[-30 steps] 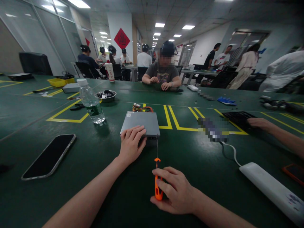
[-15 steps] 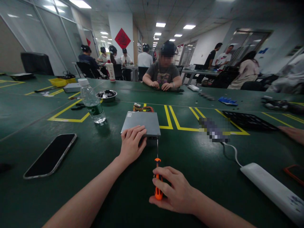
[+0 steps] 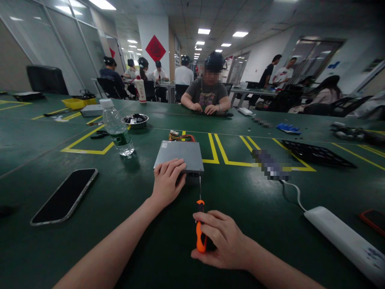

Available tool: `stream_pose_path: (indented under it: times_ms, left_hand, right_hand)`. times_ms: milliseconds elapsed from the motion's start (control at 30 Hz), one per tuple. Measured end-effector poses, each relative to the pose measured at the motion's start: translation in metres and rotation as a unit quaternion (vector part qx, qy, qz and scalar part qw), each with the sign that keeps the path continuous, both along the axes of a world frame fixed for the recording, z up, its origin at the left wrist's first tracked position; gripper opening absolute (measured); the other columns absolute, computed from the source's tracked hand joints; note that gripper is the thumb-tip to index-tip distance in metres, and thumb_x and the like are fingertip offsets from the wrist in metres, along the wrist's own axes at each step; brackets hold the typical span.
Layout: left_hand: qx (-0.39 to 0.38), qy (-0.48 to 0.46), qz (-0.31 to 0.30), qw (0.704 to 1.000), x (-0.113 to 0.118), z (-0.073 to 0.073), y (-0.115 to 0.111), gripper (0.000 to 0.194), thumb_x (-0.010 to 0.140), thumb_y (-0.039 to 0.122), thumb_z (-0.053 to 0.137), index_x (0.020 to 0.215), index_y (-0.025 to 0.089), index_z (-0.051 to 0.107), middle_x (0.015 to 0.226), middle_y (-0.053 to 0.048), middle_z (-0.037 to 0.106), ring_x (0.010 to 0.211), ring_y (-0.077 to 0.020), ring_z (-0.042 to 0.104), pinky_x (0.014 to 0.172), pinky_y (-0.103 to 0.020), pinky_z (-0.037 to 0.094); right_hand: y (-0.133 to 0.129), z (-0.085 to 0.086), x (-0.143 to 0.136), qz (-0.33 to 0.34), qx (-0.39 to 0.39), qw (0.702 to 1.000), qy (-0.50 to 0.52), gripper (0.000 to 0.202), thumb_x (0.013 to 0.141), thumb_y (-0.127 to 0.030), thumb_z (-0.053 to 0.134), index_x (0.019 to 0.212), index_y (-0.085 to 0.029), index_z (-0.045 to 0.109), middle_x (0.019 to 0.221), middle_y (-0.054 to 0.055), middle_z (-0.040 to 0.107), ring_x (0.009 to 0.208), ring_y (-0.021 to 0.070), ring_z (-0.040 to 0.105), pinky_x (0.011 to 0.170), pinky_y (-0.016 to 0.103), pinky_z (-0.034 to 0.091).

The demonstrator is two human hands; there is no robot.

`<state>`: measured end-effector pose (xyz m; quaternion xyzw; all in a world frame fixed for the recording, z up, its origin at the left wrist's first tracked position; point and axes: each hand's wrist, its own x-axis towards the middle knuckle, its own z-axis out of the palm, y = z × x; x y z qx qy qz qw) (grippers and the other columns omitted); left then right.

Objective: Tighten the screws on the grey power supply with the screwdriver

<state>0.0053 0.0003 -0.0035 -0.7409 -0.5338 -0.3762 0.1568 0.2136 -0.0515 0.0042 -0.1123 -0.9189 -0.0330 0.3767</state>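
Metal box [image 3: 180,153] under my spread left hand [image 3: 167,179] could skid if the screwdriver [image 3: 200,240], pinched in my right hand [image 3: 226,240], pushes too hard (tip contact unclear).

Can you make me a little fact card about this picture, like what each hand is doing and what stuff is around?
Left hand: resting on the power supply unit
Right hand: holding a screwdriver
Screwdriver colours: orange and black
Screwdriver tip: at the unit's near side, by its right corner
Behind the unit: coloured wires
Left of the unit: upright water bottle, flat phone, metal bowl
Across the table: a seated person
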Motion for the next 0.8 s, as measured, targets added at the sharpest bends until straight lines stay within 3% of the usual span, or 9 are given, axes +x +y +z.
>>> stream_pose_path:
  times_ms: [167, 400, 567, 800]
  left_hand:
    - [0.004, 0.004, -0.002, 1.0, 0.0, 0.0, 0.0, 0.026, 0.085, 0.025, 0.051, 0.111, 0.026, 0.052, 0.121, -0.002, 0.06, 0.113, -0.0208, 0.05, 0.091, -0.041, 0.029]
    - [0.004, 0.0, -0.002, 1.0, -0.001, -0.002, 0.001, 0.027, 0.084, 0.025, 0.051, 0.111, 0.027, 0.053, 0.121, -0.002, 0.059, 0.115, -0.0211, 0.049, 0.096, -0.043, 0.026]
    - [0.015, -0.003, 0.02, 1.0, -0.002, -0.002, -0.001, 0.025, 0.084, 0.027, 0.053, 0.108, 0.03, 0.055, 0.12, 0.001, 0.06, 0.121, -0.0244, 0.043, 0.103, -0.051, 0.013]
    - [0.008, -0.012, 0.027, 1.0, 0.0, -0.002, -0.002, 0.025, 0.083, 0.029, 0.054, 0.108, 0.031, 0.056, 0.12, 0.001, 0.06, 0.122, -0.0253, 0.041, 0.103, -0.054, 0.013]
  right_hand:
    - [0.0, 0.004, 0.0, 0.006, 0.014, 0.999, -0.051, 0.028, 0.091, -0.029, 0.039, 0.106, -0.009, 0.052, 0.094, 0.017, 0.065, 0.086, 0.0212, 0.064, 0.065, 0.034, 0.052]
    - [0.0, -0.003, 0.001, -0.011, 0.025, 0.999, 0.025, 0.024, 0.089, -0.033, 0.047, 0.093, -0.01, 0.049, 0.085, 0.017, 0.065, 0.074, 0.0193, 0.065, 0.055, 0.027, 0.05]
    - [0.001, -0.005, 0.004, 0.023, 0.038, 0.999, 0.031, 0.024, 0.09, -0.033, 0.046, 0.097, -0.01, 0.045, 0.087, 0.016, 0.065, 0.074, 0.0175, 0.065, 0.056, 0.026, 0.051]
    - [0.004, -0.006, -0.001, 0.053, 0.0, 0.999, -0.004, 0.024, 0.093, -0.032, 0.042, 0.102, -0.009, 0.044, 0.094, 0.018, 0.064, 0.078, 0.0192, 0.065, 0.065, 0.029, 0.054]
